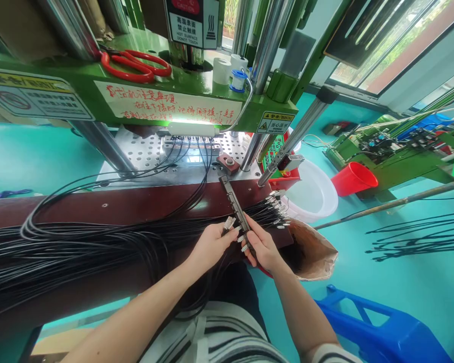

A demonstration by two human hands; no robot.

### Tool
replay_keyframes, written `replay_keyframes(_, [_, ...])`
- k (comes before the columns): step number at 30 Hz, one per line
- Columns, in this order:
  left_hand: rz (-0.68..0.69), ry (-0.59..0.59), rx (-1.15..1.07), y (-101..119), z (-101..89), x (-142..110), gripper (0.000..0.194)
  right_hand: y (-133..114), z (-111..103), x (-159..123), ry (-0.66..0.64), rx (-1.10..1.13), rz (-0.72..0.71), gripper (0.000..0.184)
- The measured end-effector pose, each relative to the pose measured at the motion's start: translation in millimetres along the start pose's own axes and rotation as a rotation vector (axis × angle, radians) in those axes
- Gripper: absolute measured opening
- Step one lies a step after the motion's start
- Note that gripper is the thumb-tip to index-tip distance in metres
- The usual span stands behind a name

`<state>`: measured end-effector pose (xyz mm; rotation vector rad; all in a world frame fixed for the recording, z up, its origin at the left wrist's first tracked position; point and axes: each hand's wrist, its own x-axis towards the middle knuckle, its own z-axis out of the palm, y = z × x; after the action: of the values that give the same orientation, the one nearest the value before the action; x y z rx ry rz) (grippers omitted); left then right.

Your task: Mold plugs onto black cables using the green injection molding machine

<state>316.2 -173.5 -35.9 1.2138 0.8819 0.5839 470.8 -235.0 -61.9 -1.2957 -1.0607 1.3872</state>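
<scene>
Connectors (229,222) pinched in left hand (214,242); right hand (263,245) gripping notched dark bar (234,203).

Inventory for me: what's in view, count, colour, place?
press: 1, green, ahead
metal block: 1, silver, in press
scissors: 1, red-handled, on press
spool: 1, blue-white, on press
rolls: 2, white, beside spool
light bar: 1, white, press front
handwritten sheet: 1, white, press front
bench: 1, brown, below press
cables: many, black, along bench
connectors: many, silver, on cable ends
slotted bar: 1, dark, centre
bag: 1, brown, bench's right end
basin: 1, white, right of press
bucket: 1, red, right of basin
second machine: 1, green, far right
stool: 1, blue, lower right
left hand: 1, bare, holding connectors
right hand: 1, bare, holding slotted bar
</scene>
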Motion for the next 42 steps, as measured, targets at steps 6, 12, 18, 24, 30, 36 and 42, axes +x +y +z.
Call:
replay_keyframes(6, [0.128,0.288,-0.119,13,-5.7,-2,0.033,-1,1,0,0.089,0.164,-0.034,0.050])
replay_keyframes(12, [0.135,0.336,-0.105,16,-9.6,-4,0.022,-2,-3,2,0.023,0.161,-0.025,0.050])
replay_keyframes(18, [0.161,0.226,0.282,7,-7.3,2,0.016,-4,-7,1,-0.065,0.120,0.028,0.051])
replay_keyframes(24, [0.126,0.230,0.354,5,-8.8,5,0.019,-6,-7,1,-0.075,0.109,0.049,0.052])
replay_keyframes(30, [0.107,0.212,0.352,12,-8.6,4,0.019,-9,-6,1,-0.082,0.073,0.027,0.050])
replay_keyframes(36, [0.171,0.216,0.405,14,-10.8,5,0.021,-7,-1,0,-0.086,-0.046,-0.013,0.053])
replay_keyframes(42, [0.243,0.351,0.241,16,-20.9,2,0.028,-2,-5,0,-0.043,0.079,0.008,0.052])
